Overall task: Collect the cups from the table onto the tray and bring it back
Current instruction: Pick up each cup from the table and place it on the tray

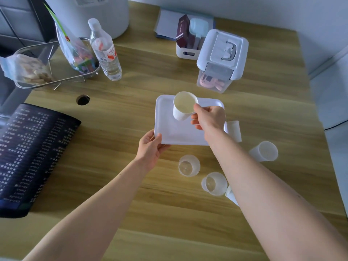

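Note:
A white tray (165,117) lies flat on the wooden table, and my left hand (150,147) grips its near left corner. My right hand (209,117) holds a white paper cup (183,107) by the rim, tilted, over the tray's far part. To the right of the tray stands another white paper cup (235,129), partly hidden by my right arm. Clear plastic cups stand near me: one (188,165) below the tray, one (214,183) closer, and one (264,151) lying tilted at the right. Under my right forearm a further white cup (230,194) peeks out.
A lidded plastic box (222,57) and a white organiser bin (186,51) stand behind the tray. At the far left are a water bottle (105,51) and a wire basket (47,72) with bags. A dark mat (32,153) covers the left edge, near a cable hole (83,99).

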`<state>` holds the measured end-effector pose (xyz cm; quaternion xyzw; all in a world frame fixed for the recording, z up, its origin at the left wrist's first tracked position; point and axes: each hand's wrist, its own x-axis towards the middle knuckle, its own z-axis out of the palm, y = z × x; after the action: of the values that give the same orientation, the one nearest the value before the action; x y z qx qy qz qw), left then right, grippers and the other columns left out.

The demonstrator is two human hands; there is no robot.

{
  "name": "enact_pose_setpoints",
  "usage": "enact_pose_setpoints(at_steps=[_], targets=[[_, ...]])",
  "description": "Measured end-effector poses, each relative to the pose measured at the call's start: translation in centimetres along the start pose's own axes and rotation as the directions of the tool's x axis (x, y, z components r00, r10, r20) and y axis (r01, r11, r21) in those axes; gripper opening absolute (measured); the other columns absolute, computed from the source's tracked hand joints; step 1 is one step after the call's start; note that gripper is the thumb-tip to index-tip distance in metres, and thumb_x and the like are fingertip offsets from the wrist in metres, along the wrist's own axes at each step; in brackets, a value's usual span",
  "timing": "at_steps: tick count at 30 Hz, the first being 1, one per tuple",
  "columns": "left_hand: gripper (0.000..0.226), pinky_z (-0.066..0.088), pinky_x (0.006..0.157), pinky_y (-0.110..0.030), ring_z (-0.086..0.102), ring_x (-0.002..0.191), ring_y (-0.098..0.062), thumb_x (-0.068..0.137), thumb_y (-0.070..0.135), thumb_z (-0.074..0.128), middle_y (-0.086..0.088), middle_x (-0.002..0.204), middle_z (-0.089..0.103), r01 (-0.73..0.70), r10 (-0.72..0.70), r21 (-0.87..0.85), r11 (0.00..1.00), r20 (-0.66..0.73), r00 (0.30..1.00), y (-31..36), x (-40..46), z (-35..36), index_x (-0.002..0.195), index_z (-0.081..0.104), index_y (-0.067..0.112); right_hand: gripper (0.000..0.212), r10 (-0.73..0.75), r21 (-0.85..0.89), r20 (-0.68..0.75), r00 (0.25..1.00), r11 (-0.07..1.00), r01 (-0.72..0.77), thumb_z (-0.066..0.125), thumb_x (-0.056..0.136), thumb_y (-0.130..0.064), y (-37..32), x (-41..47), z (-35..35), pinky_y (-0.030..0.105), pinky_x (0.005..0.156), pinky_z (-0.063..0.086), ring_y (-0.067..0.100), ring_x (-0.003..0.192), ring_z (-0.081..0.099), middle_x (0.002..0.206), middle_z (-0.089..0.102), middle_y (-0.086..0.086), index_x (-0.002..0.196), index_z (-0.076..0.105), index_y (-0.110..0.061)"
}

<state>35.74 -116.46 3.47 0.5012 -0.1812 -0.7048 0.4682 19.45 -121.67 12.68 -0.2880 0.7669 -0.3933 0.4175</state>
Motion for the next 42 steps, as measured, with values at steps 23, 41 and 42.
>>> enact_pose_setpoints(at_steps=[23,41,42], targets=[[0.018,0.057,0.087,-0.04,0.066,0.102,-0.026,0.098,0.006,0.05,-0.012,0.112,0.067,0.006,-0.005,0.024,1.0,-0.063,0.998,-0.1,1.6,-1.2,0.11,0.063,0.007,0.027,-0.114,-0.2,-0.323,0.939,0.979,0.05,0.068,0.081,-0.037,7.4,5.5,-5.3,0.032,0.076,0.049,0.025,0.096,0.063,0.1,0.065,0.001,0.098,0.061,-0.018],[0.016,0.06,0.079,-0.034,0.065,0.098,-0.026,0.098,0.005,0.049,-0.012,0.109,0.064,0.001,0.008,0.062,0.998,-0.141,0.99,-0.9,1.8,-1.9,0.105,0.063,0.008,0.061,-0.054,-0.168,-0.335,0.941,0.986,-0.004,0.079,0.075,-0.035,10.3,7.6,-7.0,0.036,0.082,0.053,0.026,0.107,0.06,0.127,0.057,0.002,0.126,0.049,-0.019],[0.016,0.06,0.078,-0.033,0.065,0.096,-0.025,0.098,0.005,0.049,-0.011,0.108,0.065,-0.001,0.009,0.062,0.998,-0.14,0.99,-0.9,1.8,-1.8,0.104,0.063,0.008,0.063,-0.083,-0.132,-0.342,0.936,0.99,0.039,0.079,0.073,-0.035,10.0,7.5,-6.9,0.037,0.085,0.054,0.025,0.108,0.06,0.127,0.057,0.002,0.126,0.049,-0.019]])
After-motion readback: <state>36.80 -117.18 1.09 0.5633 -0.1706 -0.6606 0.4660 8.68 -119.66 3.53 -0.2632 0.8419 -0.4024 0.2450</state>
